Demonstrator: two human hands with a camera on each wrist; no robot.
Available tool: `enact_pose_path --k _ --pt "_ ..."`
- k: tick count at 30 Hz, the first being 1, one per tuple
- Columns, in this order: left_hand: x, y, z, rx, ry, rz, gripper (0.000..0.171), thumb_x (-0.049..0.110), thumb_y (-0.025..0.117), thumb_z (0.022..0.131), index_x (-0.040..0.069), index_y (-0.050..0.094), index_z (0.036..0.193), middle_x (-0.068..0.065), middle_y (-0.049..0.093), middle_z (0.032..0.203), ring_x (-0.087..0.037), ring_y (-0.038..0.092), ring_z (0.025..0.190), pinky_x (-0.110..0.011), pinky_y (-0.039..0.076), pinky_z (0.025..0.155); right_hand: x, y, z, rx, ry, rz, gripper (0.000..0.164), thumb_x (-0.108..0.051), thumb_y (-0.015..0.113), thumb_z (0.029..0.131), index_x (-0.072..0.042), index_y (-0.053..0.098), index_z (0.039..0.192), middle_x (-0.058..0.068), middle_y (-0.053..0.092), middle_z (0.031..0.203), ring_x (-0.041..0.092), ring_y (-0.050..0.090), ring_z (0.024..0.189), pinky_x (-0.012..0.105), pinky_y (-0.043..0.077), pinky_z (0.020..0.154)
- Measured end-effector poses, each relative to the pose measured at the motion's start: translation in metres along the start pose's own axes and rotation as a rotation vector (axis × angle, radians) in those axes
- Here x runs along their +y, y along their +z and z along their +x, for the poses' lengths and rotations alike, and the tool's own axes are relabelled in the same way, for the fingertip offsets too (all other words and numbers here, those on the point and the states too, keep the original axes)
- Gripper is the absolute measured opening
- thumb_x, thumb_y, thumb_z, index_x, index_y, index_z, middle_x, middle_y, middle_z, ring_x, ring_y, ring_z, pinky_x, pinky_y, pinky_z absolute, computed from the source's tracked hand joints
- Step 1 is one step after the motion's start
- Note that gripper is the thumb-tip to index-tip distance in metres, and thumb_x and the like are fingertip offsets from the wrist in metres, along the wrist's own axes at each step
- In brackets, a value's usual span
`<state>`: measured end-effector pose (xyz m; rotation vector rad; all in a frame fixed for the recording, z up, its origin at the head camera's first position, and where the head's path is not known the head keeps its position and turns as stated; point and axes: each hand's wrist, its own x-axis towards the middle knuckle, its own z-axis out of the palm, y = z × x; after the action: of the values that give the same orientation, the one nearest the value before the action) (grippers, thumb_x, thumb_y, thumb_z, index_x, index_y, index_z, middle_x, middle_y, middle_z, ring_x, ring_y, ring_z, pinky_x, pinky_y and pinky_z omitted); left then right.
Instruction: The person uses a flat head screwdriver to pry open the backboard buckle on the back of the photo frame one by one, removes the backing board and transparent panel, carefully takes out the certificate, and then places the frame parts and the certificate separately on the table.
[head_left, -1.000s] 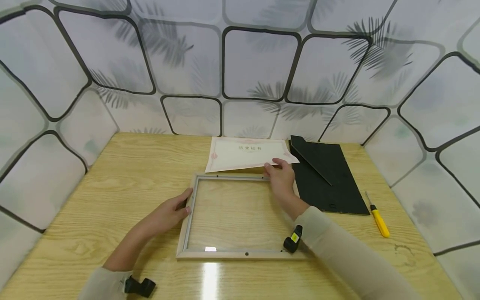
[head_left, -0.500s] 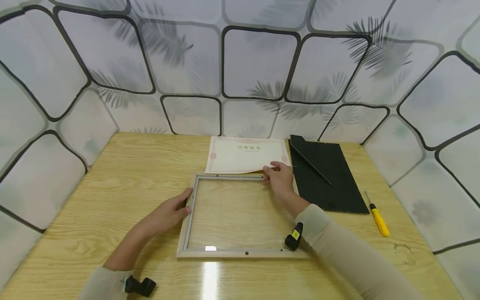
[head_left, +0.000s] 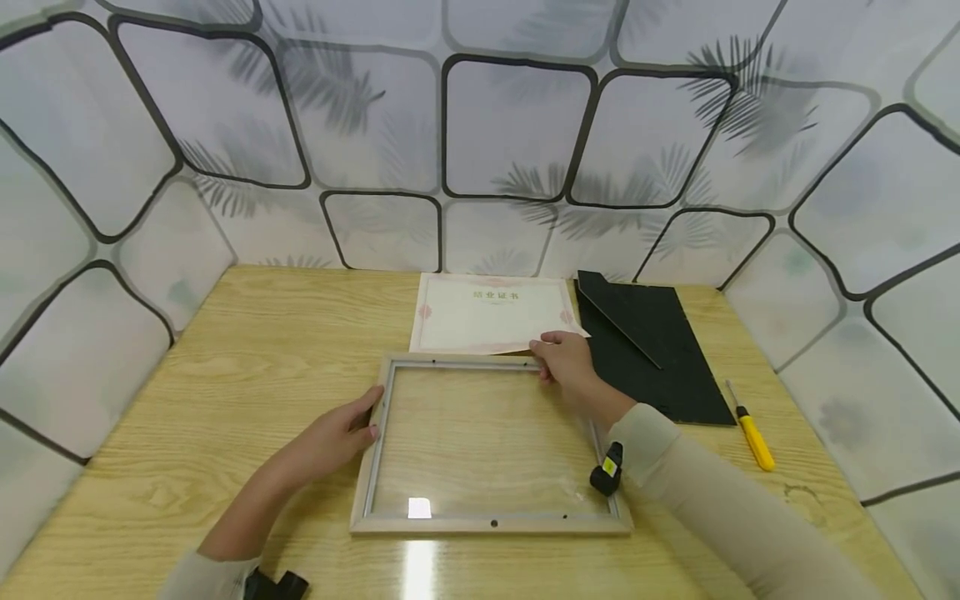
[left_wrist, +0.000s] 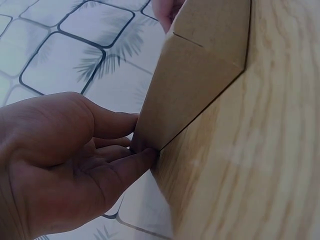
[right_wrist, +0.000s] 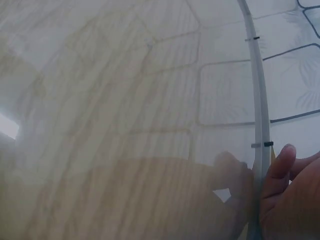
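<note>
A pale wooden picture frame [head_left: 427, 527] with a clear pane [head_left: 480, 442] lies on the table. My left hand [head_left: 333, 437] grips its left side between thumb and fingers; the left wrist view shows this left hand [left_wrist: 65, 155] pinching the frame's outer side [left_wrist: 180, 90]. At the far right corner my right hand [head_left: 573, 367] holds the far rim, its fingers over the edge. In the right wrist view, the right hand [right_wrist: 295, 200] sits against the grey inner rim [right_wrist: 260, 100]. Behind the frame lies a printed certificate [head_left: 487, 317], its near right corner by the right fingers.
A black backing board [head_left: 682, 358] with a stand flap [head_left: 618, 321] lies right of the certificate. Further right rests a yellow-handled screwdriver [head_left: 757, 442]. Patterned walls [head_left: 517, 125] enclose the table [head_left: 247, 350] at the back and sides.
The frame has shifted slightly toward me with both hands on it. The certificate's near right part, raised a second ago, now lies flatter, and its near edge is a little closer.
</note>
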<state>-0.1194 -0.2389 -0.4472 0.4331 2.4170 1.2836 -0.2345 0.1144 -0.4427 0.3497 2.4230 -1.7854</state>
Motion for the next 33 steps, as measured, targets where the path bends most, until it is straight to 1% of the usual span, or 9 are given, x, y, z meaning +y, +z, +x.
enact_pose_path --k 3,8,10,12,15,20,25,29,33 --pt "0.0 0.001 -0.002 0.002 -0.005 -0.011 0.066 0.014 0.047 0.108 0.001 0.01 0.161 -0.023 0.009 0.167 -0.043 0.011 0.152 -0.059 0.018 0.121 -0.002 -0.006 0.001 -0.056 0.015 -0.074 0.042 -0.022 0.066 0.099 0.002 0.059 0.134 -0.001 0.056 0.07 0.008 0.043 0.046 0.023 0.041 0.045" --pt "0.0 0.001 -0.002 -0.002 0.003 -0.029 0.066 0.013 0.046 0.108 0.0 0.01 0.161 -0.024 0.007 0.166 -0.043 0.01 0.152 -0.059 0.017 0.121 -0.005 -0.015 0.004 -0.18 0.066 -0.224 0.04 -0.032 0.062 0.101 -0.007 0.064 0.131 -0.002 0.055 0.062 0.012 0.03 0.044 0.027 0.026 0.043" --pt "0.001 0.001 -0.002 -0.003 0.005 -0.027 0.066 0.013 0.046 0.108 0.0 0.01 0.161 -0.024 0.007 0.166 -0.043 0.01 0.152 -0.058 0.017 0.121 -0.006 -0.017 0.005 -0.22 0.093 -0.247 0.042 -0.035 0.059 0.102 -0.009 0.063 0.133 -0.002 0.054 0.059 0.012 0.027 0.042 0.027 0.023 0.042" --pt "0.001 0.001 -0.002 -0.007 0.004 -0.027 0.066 0.014 0.046 0.108 0.0 0.009 0.161 -0.023 0.007 0.167 -0.043 0.01 0.153 -0.059 0.017 0.121 -0.007 -0.02 0.005 -0.239 0.099 -0.244 0.044 -0.036 0.057 0.102 -0.007 0.06 0.136 -0.003 0.053 0.058 0.011 0.026 0.041 0.027 0.024 0.043" --pt "0.002 0.001 -0.003 -0.006 -0.002 -0.022 0.066 0.015 0.047 0.108 0.002 0.01 0.161 -0.023 0.007 0.167 -0.042 0.01 0.153 -0.059 0.017 0.121 -0.007 -0.022 0.002 -0.23 0.087 -0.223 0.043 -0.034 0.055 0.103 -0.007 0.06 0.136 -0.002 0.054 0.061 0.011 0.028 0.042 0.027 0.03 0.046" --pt "0.002 0.001 -0.003 -0.005 -0.011 -0.025 0.066 0.017 0.047 0.108 0.003 0.01 0.162 -0.022 0.008 0.167 -0.042 0.011 0.153 -0.059 0.018 0.121 -0.005 -0.026 -0.006 -0.194 -0.009 -0.231 0.044 -0.03 0.053 0.103 -0.005 0.058 0.14 0.001 0.059 0.071 0.011 0.034 0.046 0.028 0.037 0.05" --pt "0.002 0.0 -0.004 -0.011 -0.017 -0.042 0.067 0.017 0.047 0.108 0.003 0.009 0.162 -0.022 0.007 0.167 -0.043 0.012 0.152 -0.059 0.019 0.121 -0.007 -0.024 -0.024 -0.176 -0.095 -0.29 0.048 -0.031 0.053 0.103 -0.007 0.054 0.145 0.013 0.067 0.09 0.018 0.05 0.056 0.028 0.04 0.05" --pt "0.001 0.0 -0.004 -0.015 -0.02 -0.058 0.067 0.017 0.047 0.108 0.003 0.009 0.162 -0.022 0.006 0.167 -0.043 0.012 0.152 -0.059 0.021 0.121 -0.009 -0.021 -0.049 -0.182 -0.198 -0.444 0.045 -0.033 0.054 0.103 -0.011 0.058 0.141 0.012 0.069 0.107 0.023 0.062 0.075 0.029 0.046 0.057" --pt "-0.001 0.001 -0.004 -0.005 -0.018 -0.061 0.067 0.018 0.048 0.108 0.004 0.01 0.162 -0.021 0.008 0.167 -0.042 0.014 0.152 -0.058 0.022 0.121 -0.008 -0.007 -0.079 -0.209 -0.363 -0.594 0.039 -0.032 0.058 0.102 -0.011 0.066 0.133 0.005 0.07 0.113 0.019 0.065 0.091 0.032 0.052 0.069"
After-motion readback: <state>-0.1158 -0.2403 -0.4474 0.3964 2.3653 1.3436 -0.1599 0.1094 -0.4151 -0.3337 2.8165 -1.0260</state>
